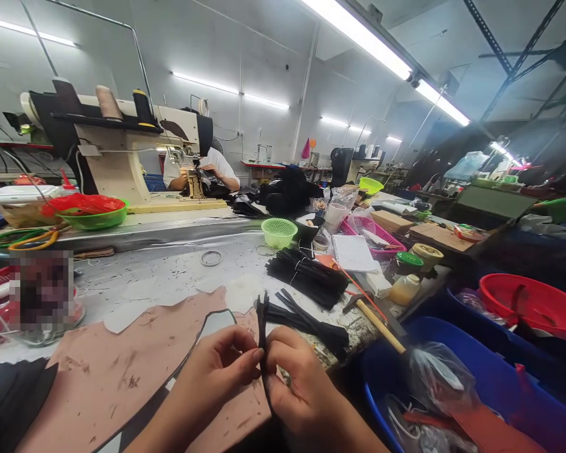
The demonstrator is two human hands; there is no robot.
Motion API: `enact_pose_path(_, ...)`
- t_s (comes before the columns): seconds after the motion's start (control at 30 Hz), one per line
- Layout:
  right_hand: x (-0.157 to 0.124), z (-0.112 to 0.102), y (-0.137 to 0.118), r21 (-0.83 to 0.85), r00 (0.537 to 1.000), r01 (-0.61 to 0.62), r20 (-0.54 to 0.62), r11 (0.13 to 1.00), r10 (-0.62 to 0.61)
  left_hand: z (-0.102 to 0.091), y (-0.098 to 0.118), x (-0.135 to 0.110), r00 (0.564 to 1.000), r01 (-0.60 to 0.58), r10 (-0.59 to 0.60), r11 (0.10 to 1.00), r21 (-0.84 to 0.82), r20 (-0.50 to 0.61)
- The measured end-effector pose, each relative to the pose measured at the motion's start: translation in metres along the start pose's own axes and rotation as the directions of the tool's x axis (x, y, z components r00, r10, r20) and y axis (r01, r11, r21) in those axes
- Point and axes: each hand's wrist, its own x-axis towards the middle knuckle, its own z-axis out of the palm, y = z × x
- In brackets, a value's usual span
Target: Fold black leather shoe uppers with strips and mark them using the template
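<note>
Between my two hands a narrow black strip (263,321) stands upright over the front of the bench. My left hand (229,362) pinches its edge with thumb and fingertips. On the other side, my right hand (297,371) has its fingers curled around the same strip, lower down. Just beyond lie several loose black strips (311,324), and behind them a tied bundle of black strips (306,274). A pink sheet (136,352) with dark smudges spreads under my left forearm, with a dark-edged pale piece (217,324) on it.
A hammer (380,321) lies at the bench's right edge, above a blue tub (434,333). Farther back stand a green basket (279,233), a notebook (353,253) and jars (405,289). A person (221,168) works behind a sewing machine (122,151). Black pieces (16,396) lie front left.
</note>
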Motion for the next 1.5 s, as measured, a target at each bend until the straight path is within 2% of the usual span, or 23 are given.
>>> enact_pose_path(0.23,-0.001,0.006,0.004,-0.26,0.993,0.115,0.029,0.959,-0.112,0.002,0.001,-0.002,0.997,-0.005,0.03,0.952,0.305,-0.078)
enact_pose_path(0.37,-0.002,0.009,0.007,-0.332,0.988,0.153,0.037,0.931,-0.149,0.005,-0.002,0.0,0.994,-0.007,0.045,0.934,0.358,-0.099)
enact_pose_path(0.47,-0.003,0.01,0.009,-0.325,0.989,0.148,0.027,0.934,-0.147,0.006,-0.002,0.0,0.996,0.029,-0.001,0.956,0.291,-0.094)
enact_pose_path(0.6,-0.006,0.01,0.013,-0.301,0.992,0.122,0.013,0.946,-0.123,0.007,0.001,0.0,0.999,0.046,-0.044,0.996,0.079,-0.028)
enact_pose_path(0.77,-0.007,0.01,0.015,-0.269,0.994,0.109,0.002,0.957,-0.113,0.007,-0.003,0.002,0.997,0.078,-0.078,0.997,-0.019,0.005)
enact_pose_path(0.9,-0.007,0.01,0.014,-0.211,0.994,0.104,-0.016,0.972,-0.11,0.01,-0.005,0.002,0.993,0.112,-0.115,0.99,-0.081,-0.031)
enact_pose_path(0.97,-0.006,0.009,0.014,-0.109,0.998,0.042,-0.043,0.993,-0.047,0.012,-0.004,0.001,0.988,0.127,-0.137,0.984,-0.123,-0.076)
enact_pose_path(1.03,-0.004,0.008,0.016,0.068,0.995,-0.087,-0.05,0.994,0.091,0.015,-0.002,-0.001,0.977,0.142,-0.167,0.973,-0.18,-0.129)
enact_pose_path(1.1,-0.002,0.008,0.019,0.278,0.97,-0.227,-0.021,0.933,0.242,0.018,-0.001,-0.003,0.968,0.135,-0.179,0.963,-0.234,-0.178)
enact_pose_path(1.17,-0.001,0.01,0.024,0.483,0.933,-0.326,0.024,0.813,0.359,0.021,-0.001,-0.004,0.964,0.115,-0.172,0.957,-0.266,-0.204)
enact_pose_path(1.23,-0.002,0.013,0.028,0.677,0.88,-0.393,0.079,0.622,0.469,0.023,-0.003,-0.004,0.965,0.106,-0.168,0.952,-0.286,-0.2)
enact_pose_path(1.3,-0.003,0.016,0.03,0.801,0.819,-0.421,0.135,0.425,0.558,0.023,-0.004,-0.004,0.964,0.106,-0.173,0.946,-0.308,-0.2)
enact_pose_path(1.33,-0.004,0.018,0.03,0.825,0.795,-0.427,0.148,0.371,0.588,0.023,-0.004,-0.004,0.963,0.102,-0.176,0.939,-0.327,-0.205)
enact_pose_path(1.37,-0.005,0.019,0.03,0.824,0.784,-0.431,0.14,0.368,0.605,0.023,-0.004,-0.005,0.96,0.099,-0.182,0.932,-0.35,-0.214)
enact_pose_path(1.4,-0.007,0.019,0.029,0.8,0.786,-0.431,0.106,0.418,0.609,0.023,-0.003,-0.005,0.954,0.1,-0.196,0.921,-0.376,-0.226)
enact_pose_path(1.5,-0.011,0.02,0.028,0.586,0.844,-0.371,-0.111,0.721,0.524,0.022,-0.004,-0.006,0.931,0.111,-0.258,0.873,-0.474,-0.257)
